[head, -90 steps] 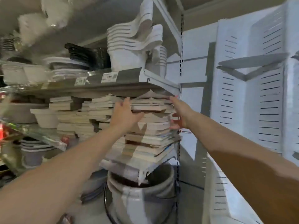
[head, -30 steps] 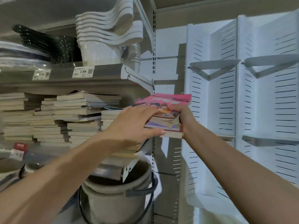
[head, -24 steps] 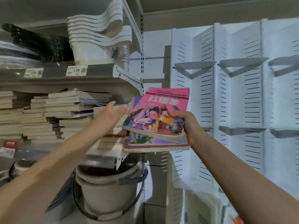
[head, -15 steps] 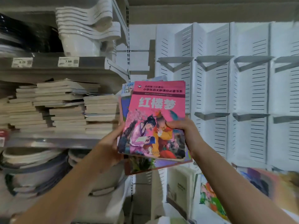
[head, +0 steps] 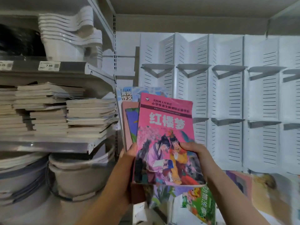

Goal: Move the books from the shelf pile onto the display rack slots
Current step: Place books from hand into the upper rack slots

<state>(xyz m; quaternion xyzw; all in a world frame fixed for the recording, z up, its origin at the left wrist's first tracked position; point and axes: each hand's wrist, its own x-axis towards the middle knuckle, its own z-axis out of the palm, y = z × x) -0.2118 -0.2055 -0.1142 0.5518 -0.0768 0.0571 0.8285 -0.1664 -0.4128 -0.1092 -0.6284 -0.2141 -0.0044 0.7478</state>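
At frame centre, a fanned handful of books (head: 165,137) is gripped upright by both hands: left hand (head: 129,158) at its left edge, right hand (head: 193,151) at its right.

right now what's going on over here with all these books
A person grips a small bunch of thin paperback books upright with the left hand and right hand, a pink-covered illustrated paperback at the front. Stacks of pale paperbacks lie on the grey metal shelf to the left. The held books are not yet on the white slotted display rack behind, where some colourful books stand in a lower row.
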